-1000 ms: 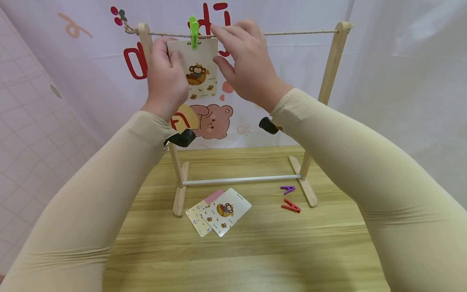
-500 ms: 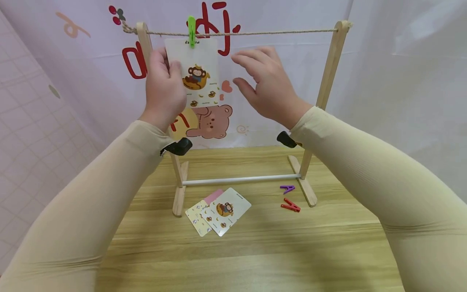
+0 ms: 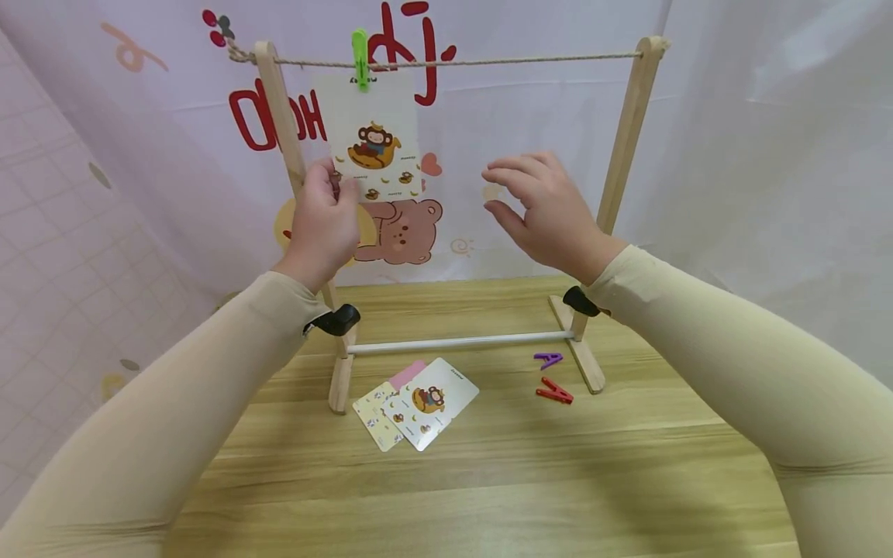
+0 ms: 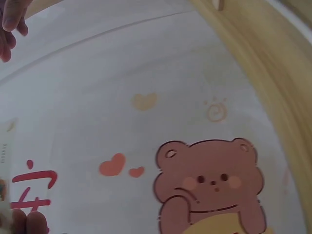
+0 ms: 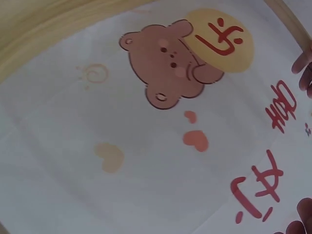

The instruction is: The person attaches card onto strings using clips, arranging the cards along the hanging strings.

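Observation:
A white card with a monkey on a banana point(image 3: 380, 116) hangs from the rope, held at its top edge by a green clothespin point(image 3: 360, 60). My left hand point(image 3: 324, 229) is at the card's lower left corner, thumb and fingers apart with the corner between them. Its fingertips point(image 4: 35, 222) show beside the card's edge point(image 4: 6, 161) in the left wrist view. My right hand point(image 3: 547, 205) stands in the air to the right of the card, fingers loosely bent and nothing in them.
The rope point(image 3: 523, 60) runs between two wooden posts point(image 3: 631, 132). On the table point(image 3: 488, 496) lie another monkey card point(image 3: 453, 387) overlapping a yellow and pink card point(image 3: 373, 411), plus a purple clothespin point(image 3: 549, 359) and a red clothespin point(image 3: 556, 391). A white rod point(image 3: 460, 342) joins the stand's feet.
My right hand has moved away from the rope, down and to the right. My left hand has slid down the card's left edge to its lower corner. The card stays hanging.

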Motion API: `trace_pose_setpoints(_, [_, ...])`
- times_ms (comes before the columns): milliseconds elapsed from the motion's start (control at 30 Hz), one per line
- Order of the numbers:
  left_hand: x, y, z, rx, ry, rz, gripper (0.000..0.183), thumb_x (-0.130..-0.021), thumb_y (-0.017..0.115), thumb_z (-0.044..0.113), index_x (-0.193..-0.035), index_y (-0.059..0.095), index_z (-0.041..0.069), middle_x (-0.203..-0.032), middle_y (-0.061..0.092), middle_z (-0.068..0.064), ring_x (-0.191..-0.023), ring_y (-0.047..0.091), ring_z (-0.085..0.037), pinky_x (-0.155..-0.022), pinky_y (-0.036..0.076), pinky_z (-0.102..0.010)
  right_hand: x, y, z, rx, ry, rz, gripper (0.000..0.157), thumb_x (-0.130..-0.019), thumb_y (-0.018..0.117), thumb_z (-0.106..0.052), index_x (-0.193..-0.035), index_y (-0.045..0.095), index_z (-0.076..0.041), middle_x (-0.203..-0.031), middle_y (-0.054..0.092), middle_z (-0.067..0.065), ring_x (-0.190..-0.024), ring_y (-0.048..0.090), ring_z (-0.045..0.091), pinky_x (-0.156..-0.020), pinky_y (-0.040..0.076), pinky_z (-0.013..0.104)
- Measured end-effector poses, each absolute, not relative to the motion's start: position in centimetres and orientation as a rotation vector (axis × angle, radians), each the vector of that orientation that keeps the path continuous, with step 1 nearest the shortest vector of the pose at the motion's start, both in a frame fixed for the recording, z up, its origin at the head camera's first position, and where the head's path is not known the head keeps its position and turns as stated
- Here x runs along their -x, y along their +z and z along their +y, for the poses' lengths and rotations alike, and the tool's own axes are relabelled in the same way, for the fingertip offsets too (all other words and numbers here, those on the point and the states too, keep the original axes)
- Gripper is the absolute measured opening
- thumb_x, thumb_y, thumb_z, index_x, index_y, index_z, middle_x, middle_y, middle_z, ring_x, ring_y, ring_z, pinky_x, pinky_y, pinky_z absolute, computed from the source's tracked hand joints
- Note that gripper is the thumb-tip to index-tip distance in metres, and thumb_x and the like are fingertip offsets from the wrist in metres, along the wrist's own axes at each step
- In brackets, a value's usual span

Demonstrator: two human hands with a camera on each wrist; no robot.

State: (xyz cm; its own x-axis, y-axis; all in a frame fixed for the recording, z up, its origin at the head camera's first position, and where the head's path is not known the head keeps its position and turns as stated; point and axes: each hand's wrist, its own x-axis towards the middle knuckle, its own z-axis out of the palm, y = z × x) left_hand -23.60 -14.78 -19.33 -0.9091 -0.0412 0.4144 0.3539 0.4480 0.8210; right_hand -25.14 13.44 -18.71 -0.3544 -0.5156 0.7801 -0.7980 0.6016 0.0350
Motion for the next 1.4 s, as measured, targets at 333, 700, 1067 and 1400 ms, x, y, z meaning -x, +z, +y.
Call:
trace_pose_setpoints(333, [23.9,-23.8,-14.8,0.270,-1.417,-2.450,0.034,-0.099,0.037,0.035,-0.125,0.036,0.012,-0.111,0.044,-0.003,-0.099,0.044,-0.016,-0.085,0.040,-0.030,25.2,-22.3,15.7,-1.040,0.425,-2.130,0.032,-0.084,0.068,-0.016,-0.113,0.064,-0.002,-0.115,0.063,0.013,-0.109,0.052,0.031,-0.095,0.035,0.043])
trace_pose_setpoints(700, [23.3,-27.9,-14.3,0.354,-1.337,-2.612,0.047,-0.097,0.043,0.040,-0.135,0.033,0.015,-0.127,0.045,-0.001,-0.120,0.042,-0.018,-0.103,0.037,-0.040,24.8,-26.2,18.2,-0.995,0.414,-2.295,0.034,-0.084,0.068,-0.019,-0.114,0.063,-0.004,-0.119,0.061,0.012,-0.110,0.050,0.031,-0.095,0.037,0.044])
trace_pose_setpoints(1067, [22.6,-31.7,-13.1,0.438,-1.045,-2.796,0.060,-0.093,0.042,0.051,-0.140,0.032,0.016,-0.140,0.038,-0.002,-0.131,0.037,-0.022,-0.107,0.033,-0.043,24.4,-29.9,20.1,-0.979,0.363,-2.417,0.034,-0.083,0.069,-0.017,-0.115,0.062,-0.007,-0.119,0.061,0.009,-0.109,0.050,0.028,-0.093,0.041,0.042])
trace_pose_setpoints(1400, [22.2,-34.8,-12.4,0.446,-1.001,-2.919,0.067,-0.088,0.050,0.055,-0.141,0.033,0.018,-0.143,0.038,-0.001,-0.133,0.036,-0.022,-0.107,0.032,-0.045,23.7,-32.5,21.3,-0.953,0.315,-2.596,0.033,-0.087,0.065,-0.026,-0.115,0.062,-0.010,-0.118,0.061,0.007,-0.110,0.052,0.028,-0.092,0.044,0.042])
